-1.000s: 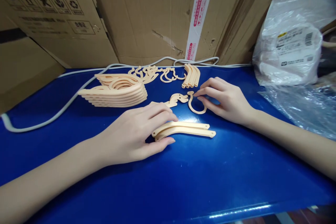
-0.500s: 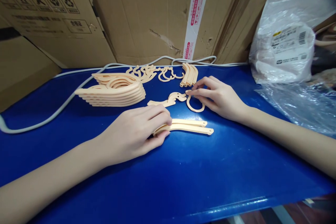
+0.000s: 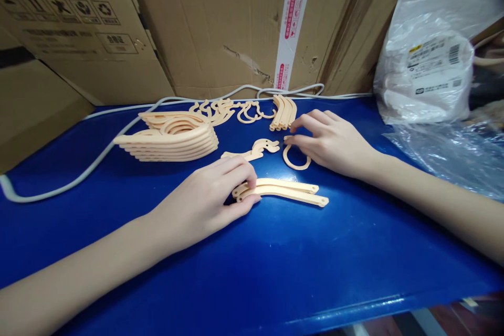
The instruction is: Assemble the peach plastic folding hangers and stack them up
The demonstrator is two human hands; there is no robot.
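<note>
My left hand (image 3: 208,199) is curled round the left end of two long peach plastic arms (image 3: 287,192) that lie side by side on the blue table (image 3: 275,262). My right hand (image 3: 334,142) pinches the top of a peach hook ring (image 3: 296,160) resting on the table. Between the hands lies a small wavy peach piece (image 3: 254,150). A stack of curved peach hanger parts (image 3: 169,139) sits to the back left.
Loose hooks (image 3: 252,110) and a small bundle of curved strips (image 3: 284,113) lie near the cardboard boxes (image 3: 220,26) at the back. A white cable (image 3: 79,168) runs along the table's far edge. A plastic bag (image 3: 429,73) stands at the right.
My left hand has drawn its fingers in on the end of the two arms, which shifted slightly right. My right hand stays on the hook ring, nudging it a little.
</note>
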